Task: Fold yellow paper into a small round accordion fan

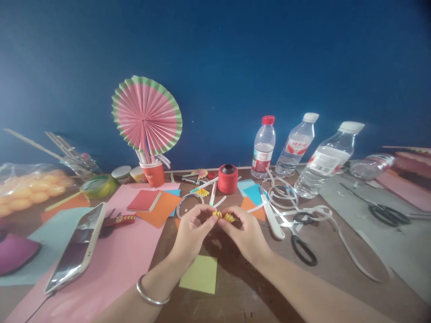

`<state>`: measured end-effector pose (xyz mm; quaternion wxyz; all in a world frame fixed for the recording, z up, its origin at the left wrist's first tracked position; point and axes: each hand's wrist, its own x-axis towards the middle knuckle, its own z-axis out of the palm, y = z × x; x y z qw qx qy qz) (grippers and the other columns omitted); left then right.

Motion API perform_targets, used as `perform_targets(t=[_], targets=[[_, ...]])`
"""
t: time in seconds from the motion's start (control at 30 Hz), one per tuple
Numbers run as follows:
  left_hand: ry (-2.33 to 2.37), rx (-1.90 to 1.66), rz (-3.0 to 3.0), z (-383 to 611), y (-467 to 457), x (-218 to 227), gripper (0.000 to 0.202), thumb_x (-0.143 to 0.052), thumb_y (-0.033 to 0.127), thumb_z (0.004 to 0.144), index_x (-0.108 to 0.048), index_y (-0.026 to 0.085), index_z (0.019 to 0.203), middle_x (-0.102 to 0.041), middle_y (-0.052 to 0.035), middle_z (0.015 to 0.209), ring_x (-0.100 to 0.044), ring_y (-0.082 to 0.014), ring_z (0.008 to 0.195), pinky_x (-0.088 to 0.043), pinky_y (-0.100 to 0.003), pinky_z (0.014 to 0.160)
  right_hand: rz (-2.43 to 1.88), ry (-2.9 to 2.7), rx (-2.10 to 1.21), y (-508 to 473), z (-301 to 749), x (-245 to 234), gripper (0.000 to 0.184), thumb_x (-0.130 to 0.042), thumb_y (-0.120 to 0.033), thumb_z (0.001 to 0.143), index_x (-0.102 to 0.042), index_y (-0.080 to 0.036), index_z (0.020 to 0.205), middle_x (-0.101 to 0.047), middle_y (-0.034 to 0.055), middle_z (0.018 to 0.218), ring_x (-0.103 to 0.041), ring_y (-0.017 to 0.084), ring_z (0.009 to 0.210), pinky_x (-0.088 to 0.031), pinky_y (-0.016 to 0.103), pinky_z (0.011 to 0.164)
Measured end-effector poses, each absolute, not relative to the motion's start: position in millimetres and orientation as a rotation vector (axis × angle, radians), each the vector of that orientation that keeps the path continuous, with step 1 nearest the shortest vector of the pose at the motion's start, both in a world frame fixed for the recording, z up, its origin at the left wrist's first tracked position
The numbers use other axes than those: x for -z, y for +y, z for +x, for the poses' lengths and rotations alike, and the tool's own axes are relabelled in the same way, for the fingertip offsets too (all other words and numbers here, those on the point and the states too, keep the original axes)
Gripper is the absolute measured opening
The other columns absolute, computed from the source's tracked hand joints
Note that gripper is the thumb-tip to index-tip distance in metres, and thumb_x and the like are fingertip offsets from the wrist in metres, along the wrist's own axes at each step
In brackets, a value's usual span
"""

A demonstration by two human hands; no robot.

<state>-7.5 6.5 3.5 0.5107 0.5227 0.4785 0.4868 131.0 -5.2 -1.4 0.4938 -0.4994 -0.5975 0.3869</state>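
Observation:
Between my fingertips is a small piece of pleated yellow paper [229, 217], pinched from both sides above the table. My left hand [194, 226], with a silver bangle at the wrist, is closed on its left part. My right hand [247, 235] grips it near the middle, and the folds show between the two thumbs. Below the hands a yellow-green paper square [198, 273] lies flat on the brown table. Just beyond them are a red spool [228, 179], a roll of clear tape [185, 205] and another yellow pleated fan piece [202, 192].
On the right lie a white-handled cutter [272, 217], black-handled scissors [304, 250] and curling white strips [353, 260]. Several water bottles [263, 150] stand at the back. Leftward are a phone [77, 246], pink paper [128, 255] and an orange cup [153, 174] holding a pink-green paper fan [146, 114].

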Motion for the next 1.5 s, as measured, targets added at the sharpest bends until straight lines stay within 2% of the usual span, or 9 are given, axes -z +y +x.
perform_targets(t=[0.13, 0.27, 0.53, 0.67, 0.87, 1.13, 1.5], targets=[[1.184, -1.185, 1.321, -7.9, 7.0, -3.2, 0.015, -0.061, 0.028, 0.07, -0.059, 0.016, 0.08, -0.058, 0.0008, 0.069, -0.05, -0.008, 0.058, -0.041, -0.017, 0.053, -1.157, -1.305, -1.116, -1.0, 131.6, 5.1, 0.012, -0.059, -0.027, 0.07, -0.059, -0.017, 0.077, -0.061, -0.0003, 0.069, -0.055, 0.012, 0.059, -0.044, 0.023, 0.057], [1.141, -1.208, 1.282, -7.5, 8.5, -0.8, 0.014, -0.058, 0.029, 0.072, -0.055, 0.017, 0.079, -0.055, 0.0025, 0.069, -0.05, -0.0072, 0.058, -0.041, -0.018, 0.055, -1.08, -1.127, -1.255, 3.6, 132.0, 8.8, 0.018, -0.064, -0.026, 0.065, -0.058, -0.017, 0.079, -0.06, -0.0005, 0.068, -0.055, 0.011, 0.059, -0.044, 0.023, 0.055], [1.107, -1.129, 1.319, -9.0, 6.4, -3.1, 0.013, -0.056, 0.026, 0.074, -0.055, 0.018, 0.084, -0.056, 0.0025, 0.07, -0.052, -0.0084, 0.062, -0.043, -0.018, 0.058, -1.059, -1.102, -1.338, 2.7, 132.2, 8.0, 0.014, -0.063, -0.027, 0.067, -0.059, -0.017, 0.075, -0.061, -0.0005, 0.061, -0.056, 0.012, 0.052, -0.045, 0.023, 0.051], [1.188, -1.084, 1.325, -9.6, 6.1, -3.3, 0.017, -0.058, 0.029, 0.072, -0.057, 0.019, 0.086, -0.058, 0.0018, 0.07, -0.053, -0.0087, 0.058, -0.043, -0.019, 0.054, -1.096, -1.208, -1.292, 1.4, 132.7, 7.6, 0.017, -0.063, -0.03, 0.068, -0.061, -0.016, 0.077, -0.064, 0.0019, 0.067, -0.06, 0.016, 0.062, -0.047, 0.026, 0.058], [1.268, -1.106, 1.4, -9.5, 8.5, -1.8, 0.016, -0.058, 0.03, 0.071, -0.06, 0.018, 0.083, -0.061, -0.0005, 0.076, -0.054, -0.0094, 0.059, -0.043, -0.02, 0.056, -1.163, -1.355, -1.091, 0.4, 133.0, 5.5, 0.009, -0.061, -0.024, 0.069, -0.062, -0.018, 0.076, -0.064, 0.0011, 0.075, -0.059, 0.015, 0.068, -0.045, 0.026, 0.065], [1.277, -1.097, 1.382, -9.5, 7.9, 1.1, 0.018, -0.058, 0.03, 0.07, -0.06, 0.018, 0.083, -0.059, 0.0008, 0.067, -0.052, -0.0093, 0.053, -0.041, -0.019, 0.049, -1.164, -1.458, -0.923, -1.8, 133.8, 6.4, 0.005, -0.059, -0.022, 0.071, -0.061, -0.019, 0.074, -0.062, 0.0, 0.074, -0.057, 0.014, 0.069, -0.043, 0.024, 0.065], [1.263, -1.077, 1.398, -9.1, 7.0, -2.6, 0.017, -0.059, 0.031, 0.071, -0.058, 0.018, 0.081, -0.058, 0.0015, 0.069, -0.052, -0.0085, 0.055, -0.044, -0.02, 0.054, -1.128, -1.488, -0.86, -3.6, 133.6, 7.1, 0.005, -0.059, -0.022, 0.073, -0.062, -0.019, 0.075, -0.062, 0.0013, 0.074, -0.057, 0.014, 0.069, -0.044, 0.026, 0.065]])
